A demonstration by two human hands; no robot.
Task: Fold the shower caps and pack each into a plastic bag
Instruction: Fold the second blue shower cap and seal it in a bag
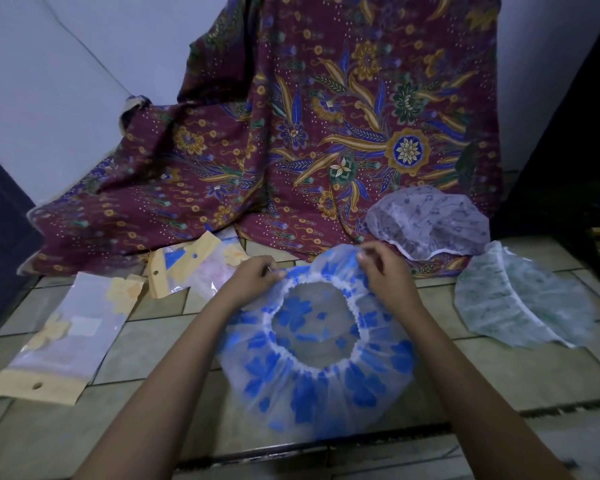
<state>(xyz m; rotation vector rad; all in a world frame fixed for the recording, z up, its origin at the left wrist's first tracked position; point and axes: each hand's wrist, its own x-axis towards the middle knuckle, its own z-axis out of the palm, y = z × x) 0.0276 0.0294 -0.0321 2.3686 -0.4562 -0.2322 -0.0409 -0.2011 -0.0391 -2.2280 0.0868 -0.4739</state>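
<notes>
L hand (253, 277) & R hand (385, 271) are both closed in a pinch on the far rim of the blue-flower shower cap (291, 386), thumb and fingertips nipping the frilled edge just past the elastic. L grips the upper-left of the rim, R the upper-right.

The cap is at centre frame, lower half, spread round on the tiled floor (160, 341). Its elastic opening faces up and no crease is in it yet, so I'd say the fold is only starting.

To the right, two more caps wait unfolded. A pale purple cap (430, 220) sits at mid-right on the hem of the batik cloth (326, 116). A pale green cap (520, 299) lies below it, flat on the floor. They sit close together; can't tell if they touch.

To the left are the bags. One clear plastic bag (66, 334) w/ a yellow header lies flat at lower left, prob. empty. A small bag pile (194, 268) sits just left of the L hand, w/ something pinkish showing inside. That may be one cap already packed, but it's too blurry to be sure.

Est. progress: early. At most one cap is done, and three are left to fold & bag.
</notes>
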